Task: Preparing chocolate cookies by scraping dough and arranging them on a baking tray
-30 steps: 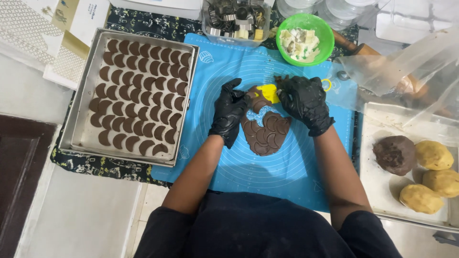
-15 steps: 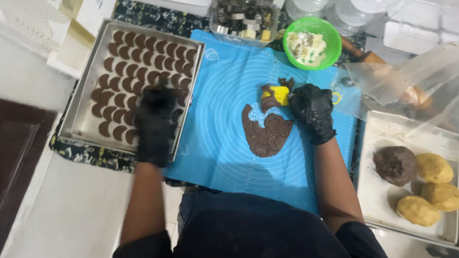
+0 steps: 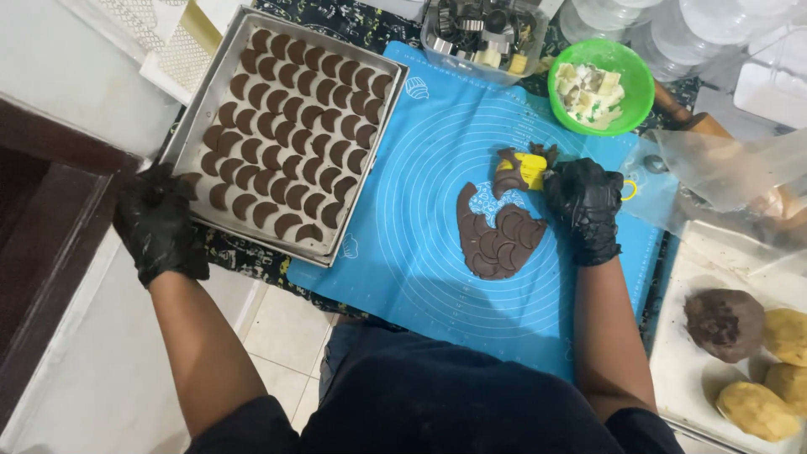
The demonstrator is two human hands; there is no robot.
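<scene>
From the head camera, the left hand [image 3: 157, 223] in a black glove grips the near left corner of the metal tray [image 3: 195, 118]. Its fingers are curled shut on the tray's edge. The tray is full of dark brown crescent cookies [image 3: 286, 134] lying in close rows, and part of it sits on the blue mat [image 3: 420, 252]. The near corner sticks out past the worktop edge, so if the hand tugs or tips it, I think the tray could slide off and the cookies could bump together or fall to the floor.

The right hand [image 3: 584, 206] rests on the mat with its fingers closed on a small yellow cutter [image 3: 531, 168]. The cutter sits just above the flat brown dough [image 3: 498, 235], which has crescent cuts marked in it. The dough looks thin, so a hard pull could tear the shapes.

A green bowl [image 3: 602, 84] stands near the right hand; a quick move might knock it.
</scene>
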